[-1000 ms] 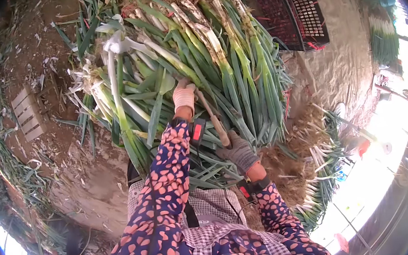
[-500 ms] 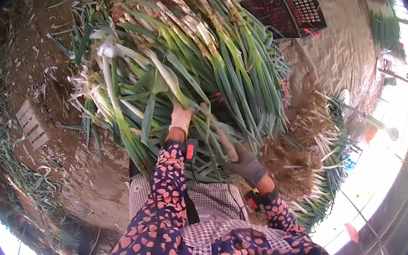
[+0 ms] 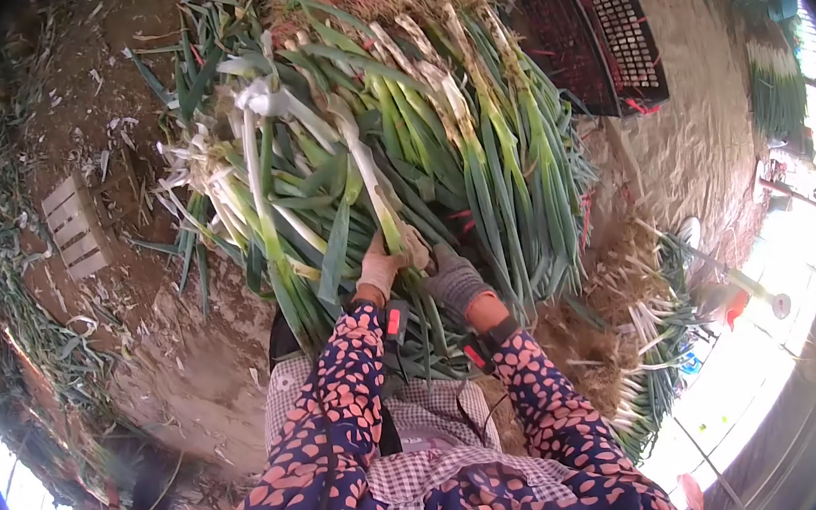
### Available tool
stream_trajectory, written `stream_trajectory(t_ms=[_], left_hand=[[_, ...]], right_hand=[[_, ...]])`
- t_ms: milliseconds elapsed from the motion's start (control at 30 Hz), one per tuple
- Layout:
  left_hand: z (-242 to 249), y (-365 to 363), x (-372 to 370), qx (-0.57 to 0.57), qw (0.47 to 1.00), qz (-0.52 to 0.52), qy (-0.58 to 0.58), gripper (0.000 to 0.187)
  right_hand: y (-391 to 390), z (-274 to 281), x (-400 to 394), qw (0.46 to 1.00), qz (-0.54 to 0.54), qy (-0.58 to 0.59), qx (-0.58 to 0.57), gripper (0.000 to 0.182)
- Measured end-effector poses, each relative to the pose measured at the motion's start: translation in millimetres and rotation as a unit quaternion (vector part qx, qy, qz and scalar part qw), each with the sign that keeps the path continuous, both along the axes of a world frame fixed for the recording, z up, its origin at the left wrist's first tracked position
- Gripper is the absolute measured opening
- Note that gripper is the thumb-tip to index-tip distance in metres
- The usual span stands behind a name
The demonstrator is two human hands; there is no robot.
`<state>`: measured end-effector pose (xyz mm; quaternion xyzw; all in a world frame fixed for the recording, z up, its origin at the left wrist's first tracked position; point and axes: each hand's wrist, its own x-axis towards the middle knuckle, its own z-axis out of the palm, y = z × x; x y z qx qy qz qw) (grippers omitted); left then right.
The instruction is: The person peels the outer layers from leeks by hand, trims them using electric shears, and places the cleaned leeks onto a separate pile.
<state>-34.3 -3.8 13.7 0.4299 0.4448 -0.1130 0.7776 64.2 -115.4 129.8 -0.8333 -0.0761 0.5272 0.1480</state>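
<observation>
A thick green onion [image 3: 365, 164] runs down from the pile toward me, and my left hand [image 3: 379, 266], in a pale glove, is closed round its green lower part. My right hand [image 3: 454, 280], in a grey glove, sits just to the right with fingers bent; what it holds, if anything, is hidden. Between the two hands is a brownish peeled leaf [image 3: 414, 246]. Behind them lies a large heap of green onions [image 3: 499, 174], roots pointing away and leaves toward me.
A dark plastic crate [image 3: 626, 34] stands at the back right. A slatted wooden piece [image 3: 75, 227] lies on the soil at left. More onions [image 3: 657, 368] are piled at lower right. Another person [image 3: 140, 507] is partly visible at lower left.
My right hand has moved up and left, close beside my left hand. A long brownish strip that hung between the hands is now bunched near my left hand. The view has shifted slightly.
</observation>
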Motion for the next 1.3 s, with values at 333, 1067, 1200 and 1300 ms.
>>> stream_trajectory(t_ms=[333, 1067, 1200, 1300], left_hand=[[2.5, 4.5, -1.4, -0.107, 0.992, 0.062, 0.024, 0.075], [82.4, 97.4, 41.6, 0.605, 0.775, -0.167, 0.071, 0.04], [49.3, -9.7, 155.6, 0.379, 0.913, -0.154, 0.011, 0.057], [44.7, -75.2, 221.2, 0.353, 0.901, -0.156, 0.198, 0.074]], right_hand=[[63.2, -58.6, 30.4, 1.0, 0.006, -0.016, -0.024, 0.055], [-103.1, 60.4, -101.2, 0.974, -0.182, 0.023, 0.129, 0.058], [-132.4, 44.1, -113.8, 0.952, -0.278, -0.032, 0.126, 0.058], [-141.7, 63.4, -108.7, 0.962, -0.261, -0.074, 0.042, 0.059]])
